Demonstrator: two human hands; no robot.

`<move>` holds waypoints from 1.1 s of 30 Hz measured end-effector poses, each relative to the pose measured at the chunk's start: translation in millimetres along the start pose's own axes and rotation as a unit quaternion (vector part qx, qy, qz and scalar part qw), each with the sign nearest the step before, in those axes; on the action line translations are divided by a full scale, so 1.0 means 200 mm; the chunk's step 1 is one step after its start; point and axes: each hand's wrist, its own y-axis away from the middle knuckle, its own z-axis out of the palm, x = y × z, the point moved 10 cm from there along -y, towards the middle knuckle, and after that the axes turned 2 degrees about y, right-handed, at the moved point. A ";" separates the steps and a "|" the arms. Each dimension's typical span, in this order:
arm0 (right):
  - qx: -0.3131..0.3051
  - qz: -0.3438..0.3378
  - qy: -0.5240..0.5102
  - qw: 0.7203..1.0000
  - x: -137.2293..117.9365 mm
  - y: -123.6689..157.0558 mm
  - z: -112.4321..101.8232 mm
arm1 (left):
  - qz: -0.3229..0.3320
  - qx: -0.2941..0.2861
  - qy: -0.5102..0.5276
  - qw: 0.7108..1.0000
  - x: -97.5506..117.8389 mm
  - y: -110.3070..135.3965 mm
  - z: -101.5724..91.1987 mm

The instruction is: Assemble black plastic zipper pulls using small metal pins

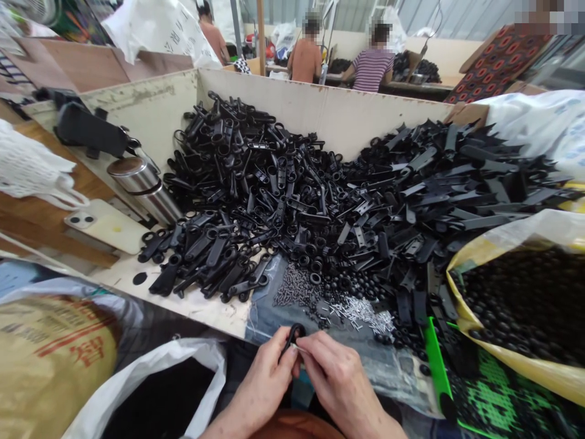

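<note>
Down at 6 o'clock the left hand (267, 379) is pinching a black clip (295, 333). Its thumb and forefinger are closed on the lower part, so only the ringed end is poking up. The right hand (337, 381) is meeting it from 4 o'clock, fingertips pressed together on a thin pale pin (300, 349) that is touching the clip.

The clip is looking like light, stiff moulded plastic, matt black, with a flat body and a round eye at the top. I'd judge it easiest to hold by the flat shank, leaving the eye free, though it is small enough to slip from the fingers. The pin seems harder to grip.

At 12 o'clock a big pile (320, 195) of similar black parts is heaping up. Loose pins (361, 312) are lying just beyond the hands at 1 o'clock, and a phone (107, 225) is sitting at 9 o'clock.
</note>
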 end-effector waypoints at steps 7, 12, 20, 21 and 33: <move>-0.039 0.046 -0.003 0.998 0.03 0.03 -0.07 | -0.073 -0.014 0.037 0.997 -0.11 -0.01 0.01; -0.069 0.040 0.082 0.993 0.09 0.08 -0.02 | -0.076 -0.015 0.027 0.997 -0.08 -0.01 0.01; -0.097 0.056 0.122 0.986 0.10 0.07 0.06 | -0.065 -0.008 0.045 0.997 -0.10 -0.01 0.01; -0.095 0.056 0.122 0.986 0.10 0.06 0.05 | -0.066 -0.009 0.046 0.997 -0.10 0.00 0.01; -0.082 0.044 0.139 0.986 0.08 0.06 0.05 | -0.064 -0.004 0.041 0.997 -0.12 -0.01 0.01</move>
